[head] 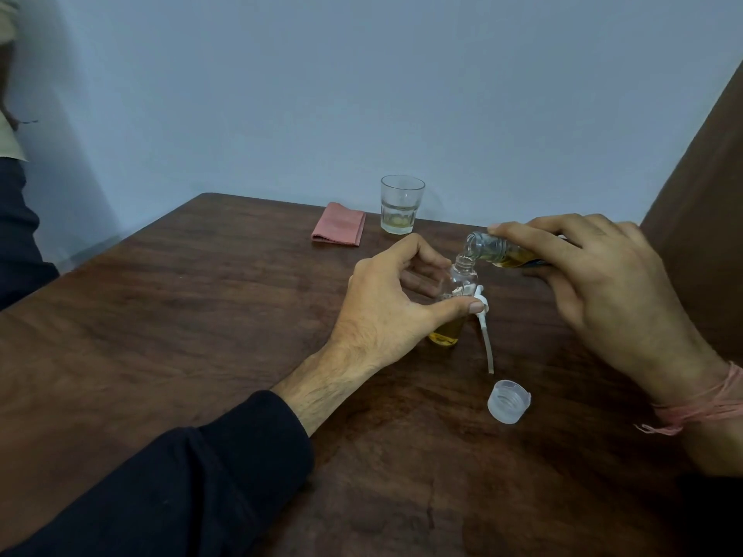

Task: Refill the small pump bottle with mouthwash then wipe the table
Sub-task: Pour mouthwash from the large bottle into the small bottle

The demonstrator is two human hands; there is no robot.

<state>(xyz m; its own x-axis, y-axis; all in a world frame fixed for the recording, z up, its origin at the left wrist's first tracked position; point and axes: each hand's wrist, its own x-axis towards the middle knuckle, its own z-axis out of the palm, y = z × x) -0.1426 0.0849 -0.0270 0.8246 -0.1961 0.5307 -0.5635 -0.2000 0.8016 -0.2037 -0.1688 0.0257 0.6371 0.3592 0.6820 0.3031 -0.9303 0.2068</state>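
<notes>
A small clear pump bottle [458,291] stands upright on the dark wooden table [201,315], with yellow liquid in its lower part. My left hand [390,303] grips it around the body. My right hand [603,283] holds the mouthwash bottle [498,251] tipped to the left, its open mouth touching the small bottle's neck. The white pump head with its tube [484,335] lies on the table just right of the small bottle. A translucent cap [508,402] lies nearer to me.
A folded pink cloth [339,230] lies at the far edge of the table. Next to it stands a glass [401,205] with a little liquid. A brown surface [703,195] rises at the right. Another person's sleeve [16,227] is at the left edge.
</notes>
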